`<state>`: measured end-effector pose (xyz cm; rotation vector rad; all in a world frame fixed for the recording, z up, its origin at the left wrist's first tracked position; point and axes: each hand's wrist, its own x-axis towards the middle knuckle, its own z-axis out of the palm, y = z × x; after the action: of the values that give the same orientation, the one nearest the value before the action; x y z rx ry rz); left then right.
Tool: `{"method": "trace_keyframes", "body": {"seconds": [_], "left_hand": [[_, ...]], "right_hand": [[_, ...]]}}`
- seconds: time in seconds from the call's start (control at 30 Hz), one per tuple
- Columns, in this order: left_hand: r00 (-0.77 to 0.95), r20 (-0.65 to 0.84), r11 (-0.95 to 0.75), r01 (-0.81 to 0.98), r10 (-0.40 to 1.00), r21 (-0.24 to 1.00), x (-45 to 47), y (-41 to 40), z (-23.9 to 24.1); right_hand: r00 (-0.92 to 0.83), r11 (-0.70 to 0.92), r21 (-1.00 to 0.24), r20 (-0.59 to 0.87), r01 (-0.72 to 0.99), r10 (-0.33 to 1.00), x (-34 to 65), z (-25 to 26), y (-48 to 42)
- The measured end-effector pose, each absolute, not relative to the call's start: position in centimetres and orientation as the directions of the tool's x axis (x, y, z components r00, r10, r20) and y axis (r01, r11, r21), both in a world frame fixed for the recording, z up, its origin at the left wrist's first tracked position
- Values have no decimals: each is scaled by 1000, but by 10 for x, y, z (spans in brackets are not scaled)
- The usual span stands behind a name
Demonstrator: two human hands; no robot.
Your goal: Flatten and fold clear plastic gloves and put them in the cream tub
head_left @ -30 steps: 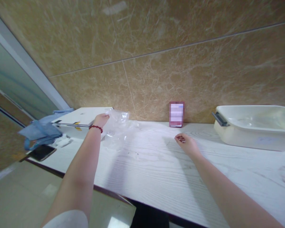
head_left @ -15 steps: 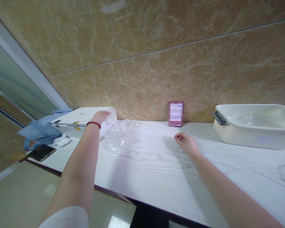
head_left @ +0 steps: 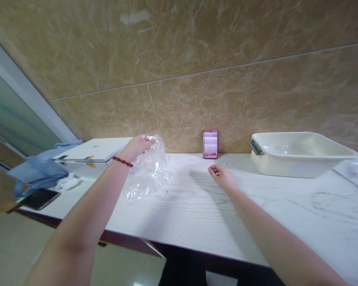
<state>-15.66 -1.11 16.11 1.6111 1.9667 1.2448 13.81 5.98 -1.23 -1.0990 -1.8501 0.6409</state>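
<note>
My left hand [head_left: 138, 147], with a red beaded bracelet at the wrist, pinches the top of a crumpled clear plastic bag [head_left: 150, 169]. The bag's lower part rests on the white wood-grain table [head_left: 185, 214]. My right hand [head_left: 221, 176] hovers over the middle of the table, its fingers curled together in a pinch. A tiny pale sliver shows between those fingers, too small to name. Just beyond them a phone-like item with a blurred screen [head_left: 210, 144] leans upright against the wall.
A cream plastic basin [head_left: 292, 169] with a grey handle stands at the right. On the left are a white box [head_left: 86, 169], a blue cloth bag [head_left: 38, 171], crumpled white tissue [head_left: 68, 182] and a dark phone [head_left: 41, 198] near the front edge. A marbled tile wall [head_left: 197, 103] closes the back.
My left hand has moved right, away from the white box, drawing the plastic bag up and along with it. My right hand keeps its pinch. The view has shifted slightly right.
</note>
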Motion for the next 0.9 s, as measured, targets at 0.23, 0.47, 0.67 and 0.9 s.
{"method": "trace_keyframes", "body": {"seconds": [0.23, 0.47, 0.67, 0.9], "left_hand": [[-197, 256, -50, 693, 946, 719, -81, -23, 138], [16, 178, -141, 683, 984, 717, -28, -37, 124], [208, 177, -266, 563, 962, 783, -33, -46, 125], [92, 153, -176, 352, 984, 920, -30, -47, 122]], "right_hand": [[-338, 628, -707, 534, 324, 775, 108, 42, -2], [-251, 531, -591, 491, 607, 834, 117, 68, -32], [-325, 500, -593, 382, 632, 865, 164, 86, -32], [-408, 255, -909, 107, 329, 907, 185, 85, -44]]}}
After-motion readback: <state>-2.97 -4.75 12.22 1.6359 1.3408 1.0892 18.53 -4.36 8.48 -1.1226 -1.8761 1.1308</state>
